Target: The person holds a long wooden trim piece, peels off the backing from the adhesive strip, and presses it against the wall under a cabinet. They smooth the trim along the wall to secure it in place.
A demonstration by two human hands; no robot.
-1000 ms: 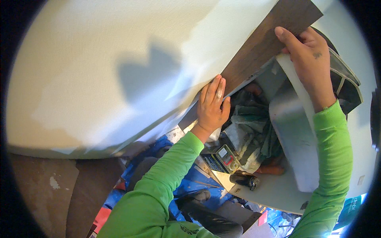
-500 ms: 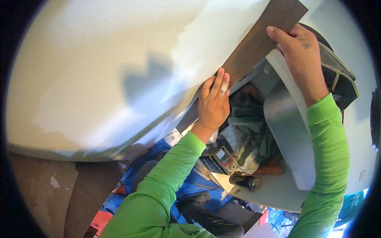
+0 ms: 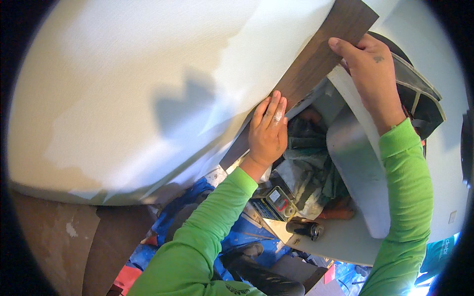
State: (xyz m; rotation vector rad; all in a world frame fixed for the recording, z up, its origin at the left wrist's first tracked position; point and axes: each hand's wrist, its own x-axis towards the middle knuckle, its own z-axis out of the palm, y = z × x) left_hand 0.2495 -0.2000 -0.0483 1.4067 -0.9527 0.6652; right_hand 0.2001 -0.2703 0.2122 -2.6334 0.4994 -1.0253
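Note:
A long dark brown wood-grain plank (image 3: 308,74) runs slantwise along the edge of a pale, broad panel (image 3: 123,98). My left hand (image 3: 268,130) lies against the plank's middle stretch with its fingers stretched out and pressed on its face. Higher up, near the plank's far end, my right hand (image 3: 368,64) grips its right edge, thumb on the front face and the other fingers mostly hidden behind. The plank's lower part continues past my left wrist.
Right of the plank, an open recess holds dark crumpled cloths (image 3: 311,153), a curved metallic panel (image 3: 360,167), a multimeter (image 3: 280,201) and a black cylinder (image 3: 304,229). Below lies a blue sheet (image 3: 247,234) with scattered items. A teal container (image 3: 437,256) is at lower right.
The plank and my right hand sit slightly lower and farther left in view. My left hand has shifted slightly downward along the plank. Both hands stay on it.

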